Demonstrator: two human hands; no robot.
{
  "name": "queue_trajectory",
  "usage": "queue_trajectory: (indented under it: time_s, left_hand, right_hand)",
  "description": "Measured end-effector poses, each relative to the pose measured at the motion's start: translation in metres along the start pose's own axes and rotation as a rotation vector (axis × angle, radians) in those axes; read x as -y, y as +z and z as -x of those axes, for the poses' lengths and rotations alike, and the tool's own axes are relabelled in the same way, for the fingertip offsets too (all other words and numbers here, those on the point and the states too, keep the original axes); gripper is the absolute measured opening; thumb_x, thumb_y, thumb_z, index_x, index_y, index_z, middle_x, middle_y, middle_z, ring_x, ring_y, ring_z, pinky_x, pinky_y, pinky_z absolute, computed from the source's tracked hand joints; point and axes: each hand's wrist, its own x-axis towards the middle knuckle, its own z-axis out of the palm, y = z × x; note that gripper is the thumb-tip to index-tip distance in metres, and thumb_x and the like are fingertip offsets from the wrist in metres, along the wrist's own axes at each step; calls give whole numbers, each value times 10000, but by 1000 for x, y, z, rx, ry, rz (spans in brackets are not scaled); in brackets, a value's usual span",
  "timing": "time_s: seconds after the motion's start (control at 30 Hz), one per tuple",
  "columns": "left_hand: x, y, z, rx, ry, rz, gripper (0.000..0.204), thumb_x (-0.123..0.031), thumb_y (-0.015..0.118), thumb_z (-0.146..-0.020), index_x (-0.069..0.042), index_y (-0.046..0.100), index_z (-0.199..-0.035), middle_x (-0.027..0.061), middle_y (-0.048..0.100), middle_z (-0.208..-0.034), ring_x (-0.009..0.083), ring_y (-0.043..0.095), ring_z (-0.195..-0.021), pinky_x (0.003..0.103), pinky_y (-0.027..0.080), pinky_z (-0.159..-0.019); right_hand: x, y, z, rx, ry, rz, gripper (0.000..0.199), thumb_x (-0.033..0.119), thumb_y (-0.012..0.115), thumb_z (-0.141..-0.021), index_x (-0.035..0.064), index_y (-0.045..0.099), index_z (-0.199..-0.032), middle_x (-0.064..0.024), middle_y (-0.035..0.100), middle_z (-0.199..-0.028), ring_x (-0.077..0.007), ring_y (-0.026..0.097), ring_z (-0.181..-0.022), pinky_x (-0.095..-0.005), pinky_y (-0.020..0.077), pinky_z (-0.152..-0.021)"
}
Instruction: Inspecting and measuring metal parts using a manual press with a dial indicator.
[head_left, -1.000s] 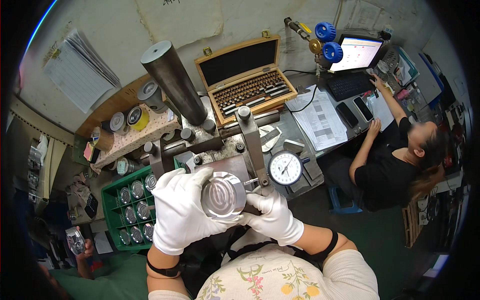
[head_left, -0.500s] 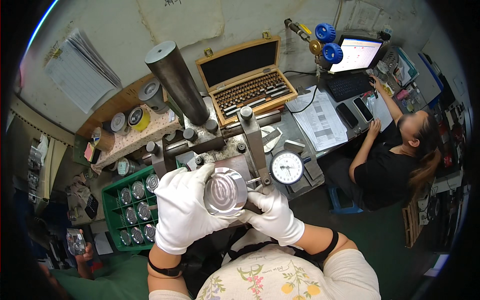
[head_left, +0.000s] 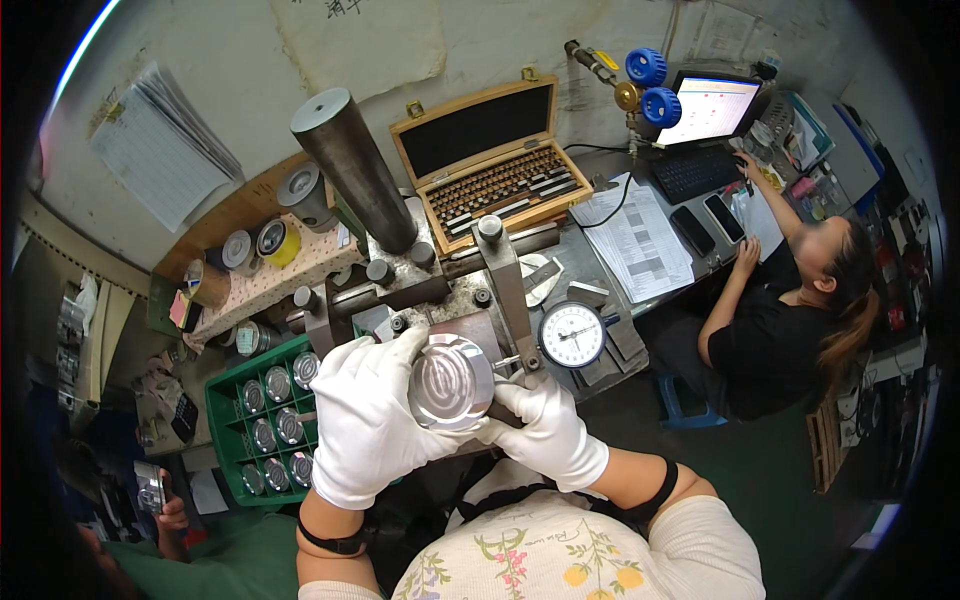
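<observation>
A shiny round metal piston (head_left: 449, 380), its face marked with looping grooves, sits in the measuring fixture (head_left: 470, 322) in front of me. My left hand (head_left: 362, 425), in a white glove, wraps round its left side, thumb along the upper rim. My right hand (head_left: 548, 428), gloved too, has its fingers closed at the piston's lower right edge, just below the fixture's right arm; its fingertips are partly hidden. Beside that arm is a white-faced dial gauge (head_left: 572, 334), whose thin probe reaches toward the piston's right side.
A green divided crate (head_left: 222, 400) of similar pistons stands at left. Behind the fixture rise a thick steel column (head_left: 355, 170) and an open wooden gauge-block case (head_left: 560, 140). Papers (head_left: 640, 245) and phones lie at right, by a seated person (head_left: 790, 310). Another person's hand (head_left: 172, 515) holds a metal part.
The dial gauge's needle stands at a different angle. Both my hands keep their grip on the piston, nearly in place. The metal part in the other person's hand at lower left has turned slightly.
</observation>
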Motion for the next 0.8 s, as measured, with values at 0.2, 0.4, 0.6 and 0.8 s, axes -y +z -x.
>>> queue_trajectory:
  time_s: [0.2, 0.4, 0.6, 0.8]
  left_hand:
    - [2, 1, 0, 19, -5, 13, 882, -599, 883, -582, -24, 626, -1199, 127, 656, -941, 334, 634, -876, 452, 465, -910]
    - [1, 1, -1, -16, 11, 6, 873, -593, 882, -586, -19, 628, -1193, 117, 647, -898, 331, 636, -847, 449, 471, -892]
    - [2, 1, -2, -25, 21, -2, 861, -572, 887, -584, -16, 631, -1191, 123, 654, -898, 332, 641, -842, 443, 476, -884]
    - [2, 0, -1, -5, -9, 14, 850, -546, 892, -578, -15, 634, -1189, 121, 664, -909, 326, 647, -841, 446, 479, -888]
  right_hand:
    - [0, -2, 1, 43, 6, 0, 411, 248, 826, -803, 40, 709, -1138, -162, 686, -952, -349, 664, -836, -417, 533, -744]
    - [-1, 1, 2, 15, 24, 20, 387, 193, 875, -711, 21, 734, -1029, -170, 666, -811, -328, 656, -710, -392, 523, -666]
    - [3, 0, -2, -5, -8, -7, 379, 183, 871, -716, 6, 727, -1019, -173, 664, -809, -330, 655, -701, -389, 522, -655]
    - [2, 1, -2, -39, -49, 24, 400, 193, 874, -713, 10, 730, -1038, -170, 659, -801, -332, 652, -708, -392, 521, -664]
